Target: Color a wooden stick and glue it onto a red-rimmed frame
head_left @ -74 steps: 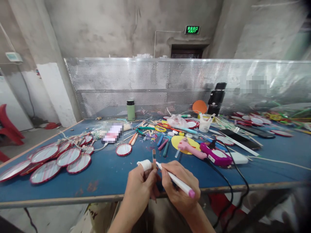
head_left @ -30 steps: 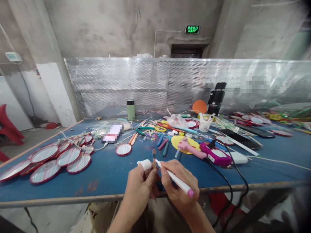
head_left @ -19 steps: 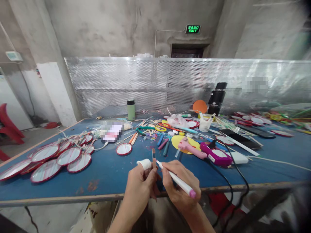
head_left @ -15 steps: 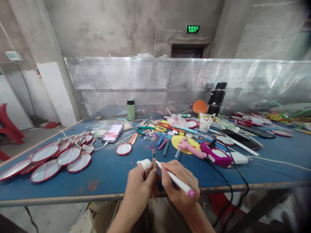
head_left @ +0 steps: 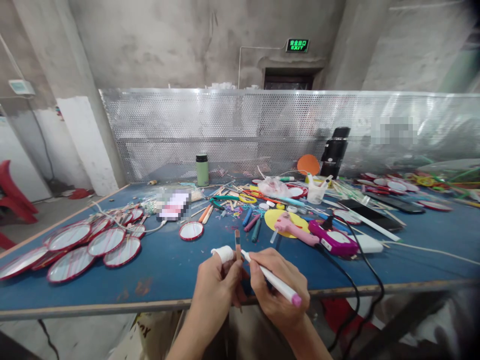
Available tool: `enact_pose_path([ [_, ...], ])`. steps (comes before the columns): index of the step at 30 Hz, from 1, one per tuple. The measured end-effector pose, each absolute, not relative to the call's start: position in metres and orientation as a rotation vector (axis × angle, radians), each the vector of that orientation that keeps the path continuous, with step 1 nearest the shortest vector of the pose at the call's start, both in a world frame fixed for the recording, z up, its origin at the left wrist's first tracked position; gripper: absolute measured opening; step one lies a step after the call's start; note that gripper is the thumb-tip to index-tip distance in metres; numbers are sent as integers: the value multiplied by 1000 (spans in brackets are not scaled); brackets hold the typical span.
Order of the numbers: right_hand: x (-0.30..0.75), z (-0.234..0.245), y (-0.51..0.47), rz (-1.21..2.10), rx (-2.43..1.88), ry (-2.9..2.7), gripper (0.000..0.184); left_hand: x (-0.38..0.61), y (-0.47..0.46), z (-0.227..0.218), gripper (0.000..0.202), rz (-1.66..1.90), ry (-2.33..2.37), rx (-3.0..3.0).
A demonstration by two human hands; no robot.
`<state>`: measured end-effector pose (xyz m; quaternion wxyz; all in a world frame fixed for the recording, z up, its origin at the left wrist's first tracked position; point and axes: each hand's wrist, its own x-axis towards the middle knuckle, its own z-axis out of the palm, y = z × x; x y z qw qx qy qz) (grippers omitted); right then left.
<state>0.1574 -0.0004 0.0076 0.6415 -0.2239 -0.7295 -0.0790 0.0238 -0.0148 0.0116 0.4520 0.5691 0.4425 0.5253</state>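
Between the thumb and fingers of my left hand (head_left: pixel 219 277) a narrow wooden stick (head_left: pixel 237 240) stands upright, its upper part coloured brownish pink with a darker band. A white wrap (head_left: pixel 224 253) covers one finger of that hand. My right hand (head_left: pixel 279 280) grips a white marker (head_left: pixel 275 281) with a pink end, tilted so its tip points at the stick. The tip is close beside the stick; whether they touch I cannot tell. Ahead of my hands lie a small red-rimmed round mirror (head_left: pixel 191 230) and blue, purple and teal crayon-like sticks (head_left: pixel 256 229).
Several red-rimmed round mirrors (head_left: pixel 71 262) overlap at left, near a phone (head_left: pixel 175 206) on a cable. To the right lie a pink glue gun (head_left: pixel 298 231) on a yellow disc, a purple box (head_left: pixel 333 239) and black cords. A green bottle (head_left: pixel 202 170) and black bottle (head_left: pixel 335 152) stand behind.
Almost nothing differs. My right hand and the marker have shifted very slightly; my left hand keeps the stick in the same place.
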Motion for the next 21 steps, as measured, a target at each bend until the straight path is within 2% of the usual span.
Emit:
enact_pose_path([
  [21, 155, 12, -3, -167, -504, -1677, 19, 24, -15, 13, 35, 1316, 1097, 1395],
])
